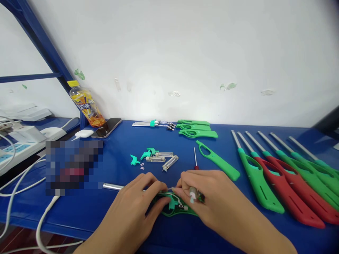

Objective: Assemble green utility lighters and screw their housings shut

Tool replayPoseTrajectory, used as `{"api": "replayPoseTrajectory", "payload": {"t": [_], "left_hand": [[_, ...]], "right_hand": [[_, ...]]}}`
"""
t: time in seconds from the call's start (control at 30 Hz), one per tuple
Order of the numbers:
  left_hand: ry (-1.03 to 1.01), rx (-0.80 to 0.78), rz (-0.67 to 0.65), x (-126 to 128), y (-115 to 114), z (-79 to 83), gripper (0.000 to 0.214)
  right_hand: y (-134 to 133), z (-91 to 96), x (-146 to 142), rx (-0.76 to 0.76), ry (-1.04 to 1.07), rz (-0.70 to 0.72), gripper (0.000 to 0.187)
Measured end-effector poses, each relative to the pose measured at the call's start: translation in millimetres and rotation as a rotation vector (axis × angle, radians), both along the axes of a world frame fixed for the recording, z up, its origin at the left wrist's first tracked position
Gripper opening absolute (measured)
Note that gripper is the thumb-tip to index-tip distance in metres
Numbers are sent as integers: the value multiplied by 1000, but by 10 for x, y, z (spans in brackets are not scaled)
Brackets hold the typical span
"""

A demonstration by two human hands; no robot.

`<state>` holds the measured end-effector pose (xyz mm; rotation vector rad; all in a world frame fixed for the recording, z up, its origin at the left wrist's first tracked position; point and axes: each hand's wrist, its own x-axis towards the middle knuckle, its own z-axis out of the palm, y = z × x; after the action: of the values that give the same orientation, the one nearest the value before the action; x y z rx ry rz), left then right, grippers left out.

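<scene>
An opened green lighter shell [174,210] lies on the blue table [119,218] in front of me, its metal tube [112,186] pointing left. My left hand [144,194] is closed, pinching the shell and its thin wires from the left. My right hand [209,192] is closed on the shell's right part, with a small clear gas tank [194,194] between its fingers. A teal trigger piece [172,203] sits inside the shell between both hands.
Just behind my hands lie loose teal triggers [147,154], clear gas tanks [162,158], a small red screwdriver [195,158] and a green shell half [218,161]. Several finished green and red lighters [280,176] lie at the right. A drink bottle [86,106], phone [107,127] and cables stand at the left.
</scene>
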<state>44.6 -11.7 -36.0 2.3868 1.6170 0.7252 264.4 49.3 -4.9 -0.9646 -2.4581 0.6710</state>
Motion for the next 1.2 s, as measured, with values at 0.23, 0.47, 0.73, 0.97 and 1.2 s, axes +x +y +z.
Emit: {"api": "replayPoseTrajectory", "payload": {"t": [0.23,0.47,0.73,0.97,1.2], "left_hand": [[-4,180,-16,44,64,-52,19],[-94,237,-59,50,62,-39,21],[-130,201,-70,61,65,-50,29],[-202,118,-29,58,20,-20,19],[-183,114,-36,63,37,-38,31]], "right_hand": [[16,-32,-16,98,-129,-111,32],[44,-80,41,39,-47,-118,14],[152,-97,91,69,-33,-104,18],[87,-65,92,86,-32,-110,21],[83,-70,57,103,-49,-99,21]]}}
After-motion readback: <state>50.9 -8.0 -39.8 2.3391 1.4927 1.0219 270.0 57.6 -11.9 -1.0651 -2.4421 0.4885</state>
